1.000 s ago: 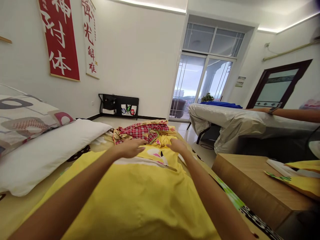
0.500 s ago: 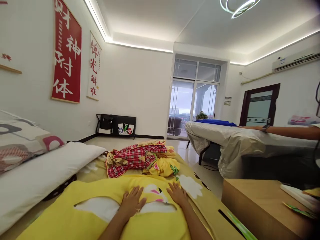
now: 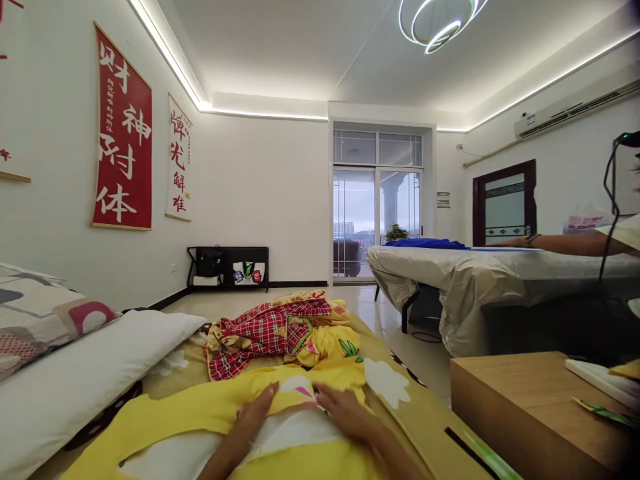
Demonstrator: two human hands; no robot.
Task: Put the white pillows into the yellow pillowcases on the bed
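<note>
A yellow pillowcase (image 3: 190, 417) with a printed white and pink figure lies before me. Through its wide slit shows a white pillow (image 3: 173, 457). My left hand (image 3: 256, 412) grips the far edge of the slit, thumb side up, left of the print. On the print's right side, my right hand (image 3: 345, 408) has its fingers curled onto the same edge; its fingertips are partly hidden. Just beyond the pillowcase, a crumpled red plaid cloth (image 3: 257, 333) and a bunched yellow cloth (image 3: 327, 343) lie on the flowered bedding (image 3: 415, 417).
At left are a white pillow (image 3: 125, 353) and a patterned pillow (image 3: 45, 313). A wooden cabinet (image 3: 505, 380) stands at right. Beyond it, another person's arm (image 3: 575, 241) reaches over a plastic-covered table (image 3: 475, 267) with blue cloth (image 3: 425, 244).
My hands have gone from lying flat on the pillowcase to gripping the slit's far edge. The slit gapes wider and shows more white pillow. The camera has tilted and turned slightly right.
</note>
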